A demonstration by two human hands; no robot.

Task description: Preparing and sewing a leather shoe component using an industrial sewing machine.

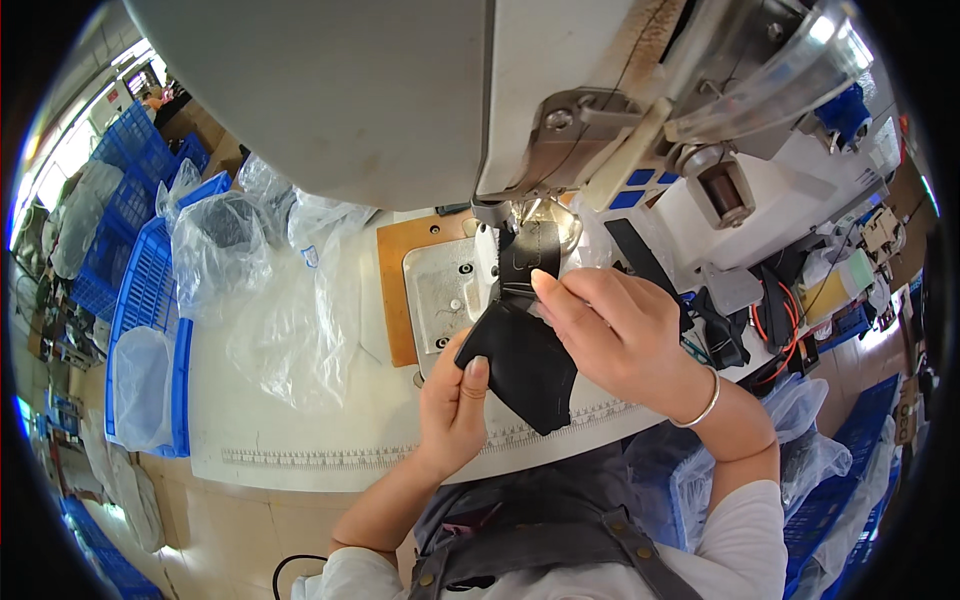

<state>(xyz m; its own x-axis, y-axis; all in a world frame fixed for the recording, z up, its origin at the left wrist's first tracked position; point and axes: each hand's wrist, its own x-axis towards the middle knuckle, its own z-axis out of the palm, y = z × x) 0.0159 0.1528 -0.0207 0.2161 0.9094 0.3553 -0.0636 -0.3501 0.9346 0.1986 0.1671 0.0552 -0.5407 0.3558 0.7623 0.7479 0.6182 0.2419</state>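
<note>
My left hand (455,408) grips a black fabric piece (520,365) by its left edge, thumb on top. The piece is tilted up in front of the sewing machine (350,90). Above its upper edge, my right hand (625,335) is closed in a pinch. Thin shiny prongs, apparently tweezers (517,289), stick out from its fingertips toward the needle area; the rest is hidden in the hand. Another black part (535,250) with stitch lines lies under the presser foot, close to the prongs. Whether it joins the held piece I cannot tell.
Clear plastic bags (300,320) lie on the white table (250,420) at left, beside a blue basket (150,300). A printed ruler (330,457) runs along the near edge. At right are a thread spool (724,193), black strips (640,262) and an orange cord (795,330).
</note>
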